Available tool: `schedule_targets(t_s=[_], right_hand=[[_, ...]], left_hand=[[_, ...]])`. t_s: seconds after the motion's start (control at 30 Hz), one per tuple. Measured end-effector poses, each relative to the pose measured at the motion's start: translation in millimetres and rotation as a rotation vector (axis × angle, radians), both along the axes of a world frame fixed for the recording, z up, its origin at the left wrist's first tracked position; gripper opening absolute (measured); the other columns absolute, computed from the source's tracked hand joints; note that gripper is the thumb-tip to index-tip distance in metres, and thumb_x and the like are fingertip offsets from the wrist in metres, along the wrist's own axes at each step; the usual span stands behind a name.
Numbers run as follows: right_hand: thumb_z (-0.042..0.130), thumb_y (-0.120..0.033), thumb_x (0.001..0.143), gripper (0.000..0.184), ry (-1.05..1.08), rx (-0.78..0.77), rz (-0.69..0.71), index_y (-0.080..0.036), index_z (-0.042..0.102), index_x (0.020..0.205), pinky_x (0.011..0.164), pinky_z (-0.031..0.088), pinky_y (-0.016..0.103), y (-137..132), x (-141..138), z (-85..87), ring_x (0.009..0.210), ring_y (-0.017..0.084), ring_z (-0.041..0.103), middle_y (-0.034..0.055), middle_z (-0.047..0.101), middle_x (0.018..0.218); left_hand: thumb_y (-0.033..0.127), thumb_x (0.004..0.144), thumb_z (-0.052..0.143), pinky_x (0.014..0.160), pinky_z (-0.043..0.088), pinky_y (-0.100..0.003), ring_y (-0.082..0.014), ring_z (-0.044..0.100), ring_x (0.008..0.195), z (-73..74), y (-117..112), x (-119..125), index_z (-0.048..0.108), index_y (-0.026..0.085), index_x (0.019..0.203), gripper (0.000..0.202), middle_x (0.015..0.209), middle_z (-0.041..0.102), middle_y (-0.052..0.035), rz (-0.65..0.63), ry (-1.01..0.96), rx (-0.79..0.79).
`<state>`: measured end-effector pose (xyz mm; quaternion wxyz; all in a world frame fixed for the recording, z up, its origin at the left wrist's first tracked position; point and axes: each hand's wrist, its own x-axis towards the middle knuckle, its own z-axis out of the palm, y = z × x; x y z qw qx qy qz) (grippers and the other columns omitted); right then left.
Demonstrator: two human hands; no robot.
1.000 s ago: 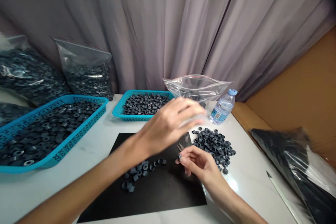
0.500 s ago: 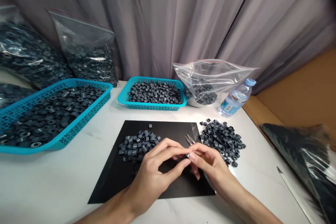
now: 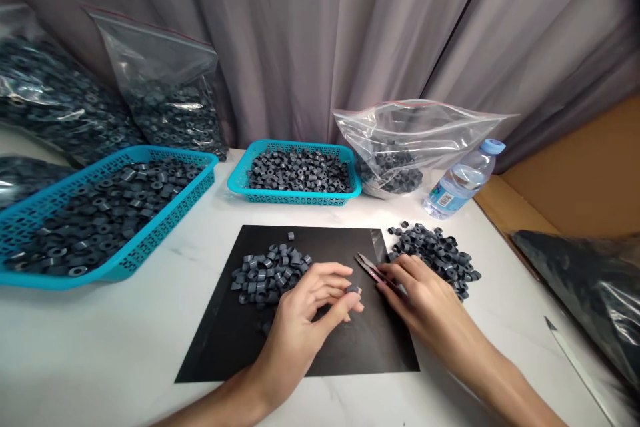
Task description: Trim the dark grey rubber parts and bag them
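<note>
Ring [image 3: 353, 289], pinched in left fingers [image 3: 334, 269], I judge light, stiff, best gripped by outer walls; right fingers [image 3: 400, 271] grasp snips [image 3: 369, 266].

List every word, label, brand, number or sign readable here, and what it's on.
Readable text: none.
Water bottle: its label shows a barcode, but any print is too small and blurred to read.
Clear bags, blue baskets, snips and grey pieces: no lettering I can make out.
</note>
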<state>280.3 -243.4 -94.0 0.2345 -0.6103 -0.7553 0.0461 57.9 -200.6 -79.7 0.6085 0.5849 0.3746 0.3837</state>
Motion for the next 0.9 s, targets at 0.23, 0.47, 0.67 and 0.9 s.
schedule_targets(t_s=[0.23,0.47,0.67,0.9], right_hand=[[0.039,-0.033,0.107,0.025,0.331,-0.087,-0.076,-0.021,0.058,0.097,0.063,0.048,0.03,-1.5,-1.8,23.4,0.07,0.019,0.06,0.0042,0.062,0.082],[0.047,-0.042,0.107,0.029,0.55,-0.154,0.013,-0.023,0.061,0.122,0.061,0.049,0.025,-4.4,-8.3,34.3,0.072,0.017,0.061,0.0044,0.067,0.093],[0.049,-0.032,0.107,0.032,0.39,-0.001,0.172,-0.022,0.061,0.135,0.066,0.053,0.03,-3.8,-4.8,24.7,0.075,0.02,0.063,0.0074,0.067,0.091],[0.046,-0.02,0.108,0.037,0.217,0.194,0.261,-0.02,0.056,0.144,0.062,0.05,0.03,-2.4,-2.4,19.2,0.071,0.018,0.06,0.0087,0.066,0.09]], left_hand=[[0.03,0.088,0.072,0.079,0.062,-0.027,-0.0168,0.077,0.079,1.0,2.4,-0.1,0.076,0.021,0.103,0.017,0.087,0.08,-0.0023,-0.005,0.021,-0.007],[0.032,0.087,0.073,0.092,0.062,-0.033,-0.0214,0.079,0.09,3.4,6.0,-0.7,0.077,0.022,0.103,0.019,0.09,0.083,-0.0034,0.019,-0.023,-0.106],[0.031,0.084,0.078,0.092,0.062,-0.029,-0.0207,0.079,0.094,3.4,8.9,-1.9,0.077,0.024,0.102,0.019,0.095,0.083,-0.0024,0.027,-0.072,-0.158],[0.028,0.082,0.079,0.09,0.063,-0.024,-0.0182,0.08,0.089,5.6,7.8,-1.9,0.08,0.025,0.098,0.016,0.092,0.083,-0.0003,0.049,-0.096,-0.146]])
